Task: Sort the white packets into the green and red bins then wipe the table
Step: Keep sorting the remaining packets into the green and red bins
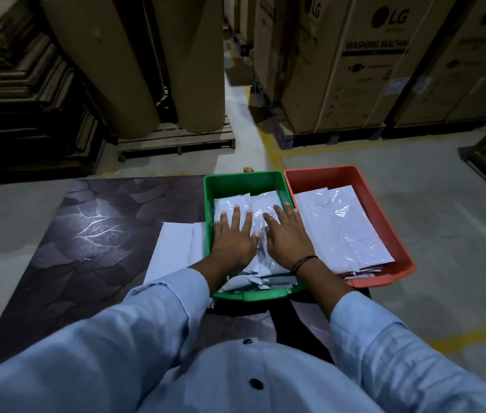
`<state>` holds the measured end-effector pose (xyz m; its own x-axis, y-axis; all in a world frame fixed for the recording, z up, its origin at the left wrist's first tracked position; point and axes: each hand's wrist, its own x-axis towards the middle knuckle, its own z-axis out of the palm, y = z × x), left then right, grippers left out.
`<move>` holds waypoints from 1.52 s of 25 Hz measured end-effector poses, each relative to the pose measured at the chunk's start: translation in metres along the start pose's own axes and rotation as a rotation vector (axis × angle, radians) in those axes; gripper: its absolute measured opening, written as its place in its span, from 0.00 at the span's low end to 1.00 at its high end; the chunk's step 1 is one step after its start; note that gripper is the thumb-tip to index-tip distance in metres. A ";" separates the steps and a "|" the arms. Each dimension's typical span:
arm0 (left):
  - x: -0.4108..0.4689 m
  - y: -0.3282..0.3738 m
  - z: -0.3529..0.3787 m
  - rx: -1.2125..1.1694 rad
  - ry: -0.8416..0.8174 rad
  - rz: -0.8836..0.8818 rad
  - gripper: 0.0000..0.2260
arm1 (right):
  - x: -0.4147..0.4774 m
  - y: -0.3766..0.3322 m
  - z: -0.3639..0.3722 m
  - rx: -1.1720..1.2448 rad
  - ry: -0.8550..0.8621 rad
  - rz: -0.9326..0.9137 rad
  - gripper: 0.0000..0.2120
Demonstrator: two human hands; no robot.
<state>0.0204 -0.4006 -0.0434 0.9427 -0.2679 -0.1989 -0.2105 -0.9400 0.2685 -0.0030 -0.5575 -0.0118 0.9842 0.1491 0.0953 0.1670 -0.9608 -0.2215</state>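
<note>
Both hands, left hand (233, 237) and right hand (287, 234), press flat with fingers (237, 217) spread wide, holding nothing, on the packets (261, 204) in the green bin (210, 186) at twelve o'clock — light, floppy, slick film, best pinched at an edge.
</note>
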 end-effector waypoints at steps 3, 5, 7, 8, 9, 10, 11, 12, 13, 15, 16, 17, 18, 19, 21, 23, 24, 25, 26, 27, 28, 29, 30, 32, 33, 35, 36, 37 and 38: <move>-0.003 -0.002 -0.019 -0.006 0.036 0.015 0.29 | 0.000 -0.007 -0.004 -0.014 0.001 -0.007 0.23; -0.009 -0.006 -0.035 -0.056 0.153 0.018 0.27 | 0.003 -0.014 -0.005 -0.015 0.018 -0.026 0.23; -0.017 -0.017 -0.051 -0.159 0.291 0.020 0.26 | 0.008 -0.026 -0.006 -0.003 0.034 -0.041 0.24; -0.022 -0.026 -0.057 -0.222 0.359 0.011 0.25 | 0.011 -0.034 -0.007 0.006 0.031 -0.048 0.24; -0.027 -0.038 -0.058 -0.278 0.422 -0.011 0.25 | 0.014 -0.043 -0.006 0.020 0.034 -0.055 0.23; -0.032 -0.050 -0.058 -0.323 0.467 -0.047 0.24 | 0.016 -0.052 -0.005 0.039 0.046 -0.062 0.22; -0.037 -0.065 -0.056 -0.353 0.487 -0.093 0.24 | 0.019 -0.062 -0.003 0.059 0.062 -0.071 0.21; -0.043 -0.080 -0.052 -0.366 0.480 -0.140 0.24 | 0.021 -0.071 0.000 0.073 0.073 -0.079 0.21; -0.049 -0.096 -0.046 -0.365 0.451 -0.182 0.24 | 0.024 -0.082 0.003 0.081 0.084 -0.092 0.21; -0.061 -0.126 -0.028 -0.340 0.337 -0.218 0.25 | 0.027 -0.102 0.008 0.083 0.079 -0.123 0.22; -0.066 -0.141 -0.019 -0.327 0.249 -0.207 0.25 | 0.028 -0.112 0.010 0.082 0.062 -0.136 0.23; -0.072 -0.153 -0.009 -0.305 0.146 -0.177 0.25 | 0.030 -0.122 0.013 0.084 0.045 -0.146 0.24; -0.079 -0.165 0.002 -0.258 0.038 -0.133 0.26 | 0.031 -0.132 0.016 0.086 0.031 -0.154 0.24; -0.086 -0.174 0.012 -0.183 -0.056 -0.086 0.26 | 0.032 -0.141 0.018 0.090 0.026 -0.157 0.24; -0.099 -0.191 0.027 -0.018 -0.138 -0.025 0.28 | 0.031 -0.157 0.022 0.099 0.017 -0.170 0.24; -0.110 -0.204 0.032 0.047 -0.120 -0.043 0.30 | 0.028 -0.171 0.027 0.109 -0.007 -0.187 0.25; -0.114 -0.210 0.032 0.047 -0.100 -0.073 0.30 | 0.027 -0.177 0.031 0.107 -0.024 -0.198 0.26; -0.117 -0.217 0.031 0.040 -0.087 -0.111 0.31 | 0.025 -0.183 0.035 0.104 -0.040 -0.210 0.26; -0.121 -0.224 0.029 0.029 -0.079 -0.149 0.31 | 0.023 -0.190 0.040 0.102 -0.054 -0.220 0.26; -0.124 -0.231 0.029 0.019 -0.079 -0.183 0.31 | 0.022 -0.198 0.045 0.100 -0.077 -0.218 0.27; -0.129 -0.239 0.030 0.003 -0.073 -0.209 0.32 | 0.020 -0.207 0.051 0.094 -0.127 -0.201 0.27; -0.134 -0.245 0.030 -0.015 -0.061 -0.229 0.33 | 0.019 -0.215 0.057 0.084 -0.187 -0.159 0.29; -0.139 -0.250 0.031 -0.022 -0.046 -0.238 0.35 | 0.019 -0.220 0.064 0.070 -0.248 -0.092 0.31; -0.148 -0.258 0.032 -0.047 0.006 -0.258 0.40 | 0.018 -0.226 0.076 0.050 -0.356 0.082 0.35; -0.151 -0.260 0.032 -0.076 0.037 -0.271 0.40 | 0.017 -0.226 0.083 0.045 -0.390 0.152 0.36; -0.156 -0.262 0.029 -0.119 0.078 -0.288 0.34 | 0.016 -0.223 0.095 0.017 -0.415 0.201 0.39; -0.158 -0.262 0.027 -0.132 0.101 -0.291 0.30 | 0.016 -0.220 0.101 -0.002 -0.423 0.192 0.40; -0.158 -0.262 0.027 -0.153 0.124 -0.296 0.27 | 0.015 -0.220 0.105 -0.020 -0.424 0.168 0.41; -0.159 -0.262 0.026 -0.175 0.148 -0.304 0.25 | 0.014 -0.221 0.107 -0.043 -0.414 0.123 0.40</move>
<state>-0.0809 -0.1169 -0.1065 0.9852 0.0630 -0.1593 0.1198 -0.9180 0.3780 -0.0197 -0.3182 -0.0655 0.9384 0.1061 -0.3289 0.0535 -0.9848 -0.1651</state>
